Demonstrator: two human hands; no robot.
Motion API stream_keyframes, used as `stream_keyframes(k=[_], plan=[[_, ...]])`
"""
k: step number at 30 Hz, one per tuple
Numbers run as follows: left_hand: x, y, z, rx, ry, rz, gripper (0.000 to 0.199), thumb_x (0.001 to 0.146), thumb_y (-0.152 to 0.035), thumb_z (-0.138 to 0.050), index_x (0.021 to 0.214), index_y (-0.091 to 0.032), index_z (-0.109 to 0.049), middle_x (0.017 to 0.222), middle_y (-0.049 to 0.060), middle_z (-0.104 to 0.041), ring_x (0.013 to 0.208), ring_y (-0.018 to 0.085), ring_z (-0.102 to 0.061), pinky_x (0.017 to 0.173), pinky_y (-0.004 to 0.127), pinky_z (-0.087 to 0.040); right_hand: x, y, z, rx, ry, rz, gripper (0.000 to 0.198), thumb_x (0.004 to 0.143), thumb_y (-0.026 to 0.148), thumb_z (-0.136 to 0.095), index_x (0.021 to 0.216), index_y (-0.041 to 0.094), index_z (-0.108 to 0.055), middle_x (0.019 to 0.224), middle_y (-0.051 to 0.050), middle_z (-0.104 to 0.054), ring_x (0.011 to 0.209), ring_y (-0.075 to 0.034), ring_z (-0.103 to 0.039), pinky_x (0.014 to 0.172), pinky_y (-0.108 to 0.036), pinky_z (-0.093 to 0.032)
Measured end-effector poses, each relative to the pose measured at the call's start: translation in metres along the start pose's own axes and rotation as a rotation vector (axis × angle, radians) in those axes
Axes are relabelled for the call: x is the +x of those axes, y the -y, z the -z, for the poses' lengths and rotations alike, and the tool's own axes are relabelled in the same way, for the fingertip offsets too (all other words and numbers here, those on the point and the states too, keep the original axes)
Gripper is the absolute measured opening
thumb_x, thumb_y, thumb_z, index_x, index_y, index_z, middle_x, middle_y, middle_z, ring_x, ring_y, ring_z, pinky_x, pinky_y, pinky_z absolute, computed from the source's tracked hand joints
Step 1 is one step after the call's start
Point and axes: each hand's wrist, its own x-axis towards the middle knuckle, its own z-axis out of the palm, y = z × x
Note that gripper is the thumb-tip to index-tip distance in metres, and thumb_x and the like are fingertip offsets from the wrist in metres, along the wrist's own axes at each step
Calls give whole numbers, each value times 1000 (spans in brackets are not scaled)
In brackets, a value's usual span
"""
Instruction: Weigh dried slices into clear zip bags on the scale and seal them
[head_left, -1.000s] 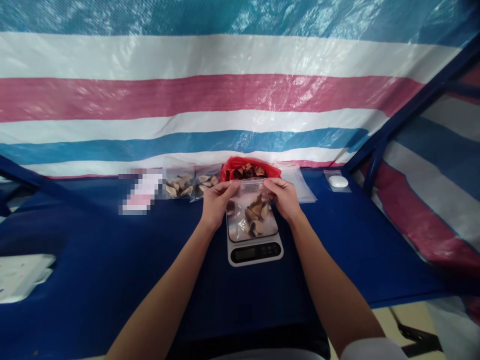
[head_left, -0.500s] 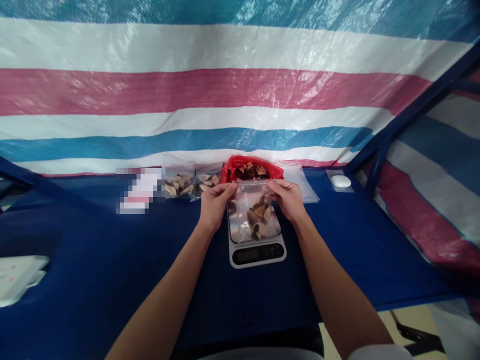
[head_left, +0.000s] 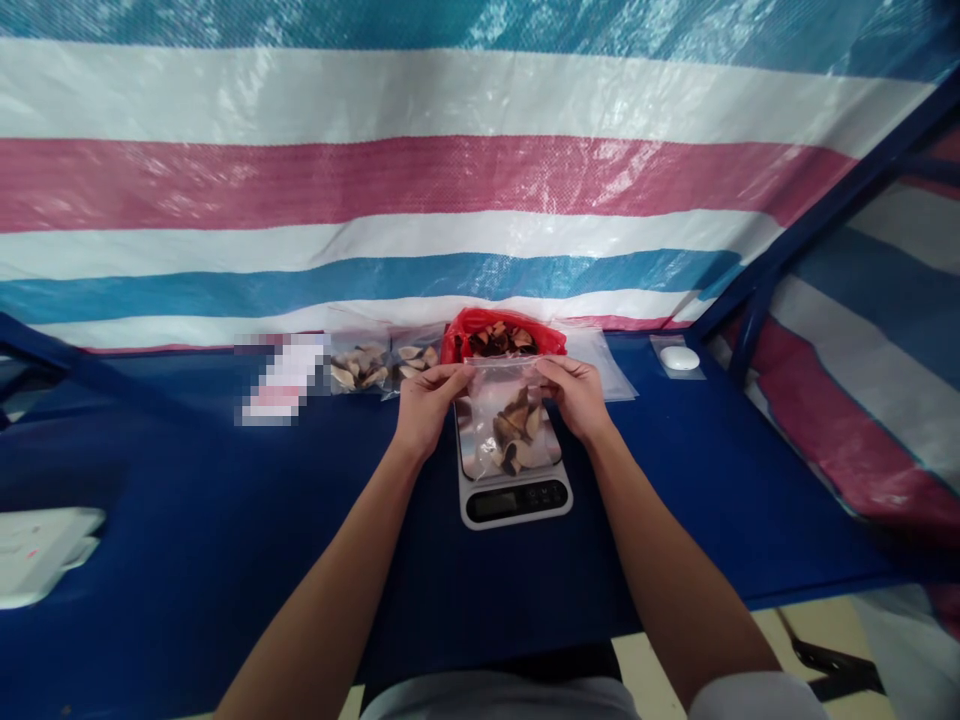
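Observation:
My left hand [head_left: 429, 405] pinches the upper left corner of a clear zip bag [head_left: 487, 425], and my right hand [head_left: 574, 395] pinches its upper right corner. Several brown, curved, shell-like dried pieces [head_left: 519, 425] lie in the bag's lower part. Under the bag is a white kitchen scale [head_left: 517, 505] with a shiny plate and a dark display; whether the plate bears the bag's full weight I cannot tell. Just behind the bag stands an open red plastic bag [head_left: 551, 335] holding more dark brown pieces [head_left: 502, 340].
Two filled clear bags, one farther left [head_left: 358, 365] and one nearer [head_left: 415, 360], lie left of the red bag. Flat clear bags [head_left: 611, 370] lie to its right. A white oval object [head_left: 679, 358] sits farther right, a white device [head_left: 45, 555] at the left edge. Striped sheeting [head_left: 420, 180] rises behind.
Both hands keep hold of the clear bag's top corners, with hardly any movement. The view has shifted very slightly.

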Motion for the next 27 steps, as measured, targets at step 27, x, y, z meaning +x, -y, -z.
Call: stream_keyframes(k=[27], plan=[[-4, 2, -7, 0, -43, -162, 23, 66, -38, -87, 73, -18, -77, 66, 1, -69, 61, 11, -60, 64, 25, -51, -3, 0, -7, -71, -77, 105, 26, 64, 45, -85, 71, 22, -73, 69, -1, -73, 61, -16, -68, 58, -29, -59]])
